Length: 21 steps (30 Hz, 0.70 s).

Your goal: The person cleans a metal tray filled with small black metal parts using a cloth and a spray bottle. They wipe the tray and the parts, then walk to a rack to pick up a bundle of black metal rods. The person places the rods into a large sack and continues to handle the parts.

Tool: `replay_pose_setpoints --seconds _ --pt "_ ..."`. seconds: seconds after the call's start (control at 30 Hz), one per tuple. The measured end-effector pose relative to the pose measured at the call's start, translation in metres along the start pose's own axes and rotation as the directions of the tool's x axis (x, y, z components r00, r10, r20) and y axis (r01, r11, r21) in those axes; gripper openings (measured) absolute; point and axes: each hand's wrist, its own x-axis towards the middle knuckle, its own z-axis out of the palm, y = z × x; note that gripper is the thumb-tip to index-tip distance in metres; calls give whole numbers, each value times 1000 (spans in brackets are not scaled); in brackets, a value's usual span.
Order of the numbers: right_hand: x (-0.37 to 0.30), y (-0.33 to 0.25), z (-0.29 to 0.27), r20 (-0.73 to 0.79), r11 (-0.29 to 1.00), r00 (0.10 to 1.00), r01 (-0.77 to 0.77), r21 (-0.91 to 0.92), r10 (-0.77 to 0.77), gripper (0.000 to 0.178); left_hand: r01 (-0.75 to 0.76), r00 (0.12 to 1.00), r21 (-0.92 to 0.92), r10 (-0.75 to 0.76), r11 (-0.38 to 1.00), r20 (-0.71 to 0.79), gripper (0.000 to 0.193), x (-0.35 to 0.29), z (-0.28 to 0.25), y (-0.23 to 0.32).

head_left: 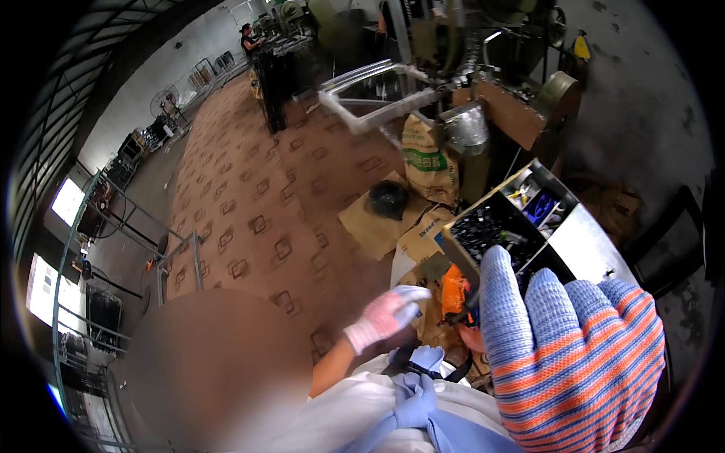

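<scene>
My right hand (578,351), in a knitted glove with orange and blue stripes, is raised large and close at the right. Its fingers are stretched and slightly apart, with nothing visible in them. Behind the fingertips stands a divided box (581,241) whose near edge they cover. It holds many small black parts (479,230) and some blue and yellow pieces (539,205). My left hand (385,317) is lower, left of the box, in a pale pinkish glove smeared by motion. Its fingers point right, apart, holding nothing I can see. Near it lies a bright orange object (455,293), partly hidden.
A printed paper sack (430,158) and black bundle (388,199) stand beyond flattened cardboard (370,226). Green machinery (438,45) rises behind a pale metal frame (374,94). Metal racking (136,226) lines the left. A person (248,41) works far off. A blurred patch hides the lower left.
</scene>
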Motion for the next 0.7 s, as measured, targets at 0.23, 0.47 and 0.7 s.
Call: replay_pose_setpoints --seconds 0.23,0.47,0.7 --pt "90 -145 28 -13 972 973 229 51 -228 17 568 729 -168 -587 805 -352 27 -243 -94 -154" --pt "177 -276 35 -148 887 899 432 160 -411 13 559 270 -479 -694 677 -667 25 -469 -151 -192" --pt "294 -343 135 -304 591 657 754 288 -690 22 146 -48 -605 -606 782 -794 21 -479 -164 -162"
